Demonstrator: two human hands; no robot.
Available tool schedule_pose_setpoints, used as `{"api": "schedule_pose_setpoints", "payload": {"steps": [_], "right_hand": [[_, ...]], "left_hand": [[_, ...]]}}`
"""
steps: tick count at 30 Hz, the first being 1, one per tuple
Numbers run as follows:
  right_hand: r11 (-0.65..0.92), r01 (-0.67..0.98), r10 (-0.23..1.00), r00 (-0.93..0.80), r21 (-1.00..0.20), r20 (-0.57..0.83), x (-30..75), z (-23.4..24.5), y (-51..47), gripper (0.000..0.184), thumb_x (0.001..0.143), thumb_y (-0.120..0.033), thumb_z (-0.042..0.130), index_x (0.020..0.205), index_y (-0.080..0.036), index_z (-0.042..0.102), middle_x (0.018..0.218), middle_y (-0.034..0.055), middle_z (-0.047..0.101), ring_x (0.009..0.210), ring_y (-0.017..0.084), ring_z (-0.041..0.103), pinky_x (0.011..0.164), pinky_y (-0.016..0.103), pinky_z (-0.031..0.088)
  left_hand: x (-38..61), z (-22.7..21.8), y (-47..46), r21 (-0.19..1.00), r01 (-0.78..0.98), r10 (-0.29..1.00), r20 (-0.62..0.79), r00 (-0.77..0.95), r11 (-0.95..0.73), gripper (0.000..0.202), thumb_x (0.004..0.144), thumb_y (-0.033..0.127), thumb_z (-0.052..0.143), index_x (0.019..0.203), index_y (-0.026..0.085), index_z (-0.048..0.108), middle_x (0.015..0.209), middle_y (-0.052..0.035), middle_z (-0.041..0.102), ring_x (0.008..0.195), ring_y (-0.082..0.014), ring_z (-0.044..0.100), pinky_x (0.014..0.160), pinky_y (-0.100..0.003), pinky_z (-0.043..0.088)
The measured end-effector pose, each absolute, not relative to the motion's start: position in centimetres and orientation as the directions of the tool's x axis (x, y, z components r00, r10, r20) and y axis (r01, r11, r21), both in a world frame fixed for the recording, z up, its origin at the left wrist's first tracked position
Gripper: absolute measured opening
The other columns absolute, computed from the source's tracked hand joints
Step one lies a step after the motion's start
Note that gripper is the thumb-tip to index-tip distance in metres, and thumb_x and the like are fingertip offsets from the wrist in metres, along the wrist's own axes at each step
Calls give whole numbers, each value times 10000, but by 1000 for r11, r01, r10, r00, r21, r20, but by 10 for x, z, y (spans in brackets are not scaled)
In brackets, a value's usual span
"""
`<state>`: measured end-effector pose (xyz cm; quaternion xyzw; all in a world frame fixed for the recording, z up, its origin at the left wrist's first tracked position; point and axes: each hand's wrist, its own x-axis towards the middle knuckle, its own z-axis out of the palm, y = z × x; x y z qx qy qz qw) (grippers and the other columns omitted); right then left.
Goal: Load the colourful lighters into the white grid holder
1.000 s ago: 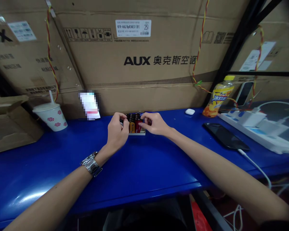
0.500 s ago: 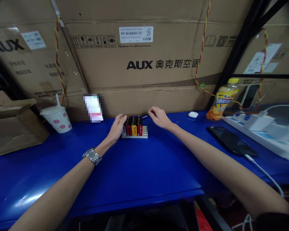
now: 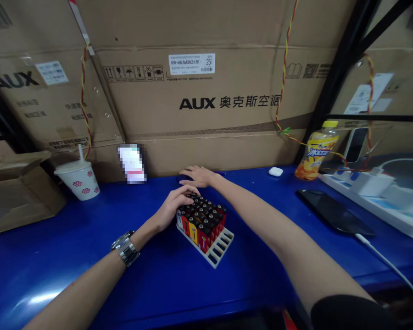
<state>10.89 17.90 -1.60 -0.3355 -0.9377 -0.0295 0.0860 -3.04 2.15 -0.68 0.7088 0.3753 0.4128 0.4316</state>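
A pale slotted tray (image 3: 220,250) sits at an angle on the blue table, with rows of upright black-topped lighters (image 3: 201,217) in red, yellow and white. The slots along its near right edge show bare. My left hand (image 3: 174,206) grips the far left end of the block, thumb and fingers over the lighter tops. Behind the tray, my right hand (image 3: 198,176) lies low with fingers stretched to the left, over a small dark thing (image 3: 183,178) mostly hidden under them. A thin blue stick-like item (image 3: 222,173) lies just behind my right wrist.
Large cardboard boxes (image 3: 206,123) wall off the back. At left stand a paper cup with a straw (image 3: 79,178) and an open carton (image 3: 17,188). To the right are a white earbud case (image 3: 276,172), a drink bottle (image 3: 316,153), a phone (image 3: 333,211) and a power strip (image 3: 375,192).
The tray of lighters has come nearer and turned, with my left hand on it. My right hand has moved left behind the tray, its pinched fingers now stretched out. The view has tilted slightly.
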Motion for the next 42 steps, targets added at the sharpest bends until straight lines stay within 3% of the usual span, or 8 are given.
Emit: {"api": "schedule_pose_setpoints", "payload": {"steps": [4, 9, 16, 24, 29, 32, 36, 42], "right_hand": [[775, 631, 632, -772, -29, 73, 91, -27, 180, 680, 848, -735, 295, 1436, -395, 336, 1525, 69, 323, 1325, 367, 363, 1020, 598, 290], [788, 612, 607, -791, 70, 77, 87, -30, 174, 498, 930, -563, 305, 1397, -418, 400, 1510, 8, 363, 1318, 323, 383, 1020, 564, 303], [725, 687, 683, -726, 54, 77, 114, -26, 176, 500, 960, -480, 235, 1410, -349, 409, 1484, 36, 406, 1314, 310, 377, 1012, 587, 295], [612, 790, 790, -613, 37, 21, 148, -23, 177, 518, 933, -573, 234, 1406, -429, 388, 1514, 28, 351, 1324, 371, 338, 969, 751, 200], [572, 820, 820, -572, -16, 12, 163, -24, 179, 527, 923, -597, 238, 1410, -445, 371, 1514, 35, 342, 1319, 391, 328, 929, 741, 290], [572, 820, 820, -571, -13, 40, 173, -29, 177, 514, 932, -578, 235, 1410, -446, 371, 1504, 49, 353, 1319, 388, 325, 929, 752, 278], [603, 798, 795, -601, 4, 79, 190, -34, 168, 483, 955, -519, 221, 1405, -443, 379, 1512, 33, 343, 1326, 372, 322, 948, 752, 258], [669, 742, 737, -671, 48, 89, 207, -30, 140, 474, 967, -463, 239, 1405, -394, 410, 1494, 39, 379, 1280, 358, 385, 950, 659, 345]], "left_hand": [[-21, -4, 12, 921, 194, 884, 239, 401, -338, 284, 793, 407, 465, 889, 185, 613, 939, -50, 643, 893, -227, 579, 824, -334, 436], [-18, -4, 9, 943, 156, 891, 209, 403, -292, 300, 804, 434, 478, 847, 172, 617, 874, -50, 653, 840, -223, 587, 793, -327, 440], [-19, -1, 9, 932, 214, 892, 184, 413, -292, 235, 735, 397, 538, 808, 179, 582, 752, -9, 589, 732, -184, 534, 695, -295, 407], [-22, 3, 8, 920, 223, 879, 204, 432, -323, 221, 732, 396, 520, 790, 188, 569, 740, -7, 572, 723, -185, 527, 694, -303, 398], [-26, 0, 14, 901, 266, 885, 214, 413, -342, 219, 744, 388, 504, 794, 189, 580, 766, -18, 591, 762, -201, 543, 718, -310, 418], [-32, -4, 24, 895, 274, 892, 229, 391, -350, 209, 748, 378, 506, 783, 187, 584, 751, -13, 594, 750, -197, 546, 706, -309, 425], [-45, -11, 41, 882, 304, 924, 291, 249, -360, 187, 745, 367, 513, 736, 188, 569, 714, -3, 580, 724, -185, 533, 679, -299, 413], [-62, -18, 60, 824, 491, 916, 383, -117, -281, 201, 753, 392, 488, 712, 200, 533, 709, -5, 574, 743, -198, 529, 698, -310, 381]]}}
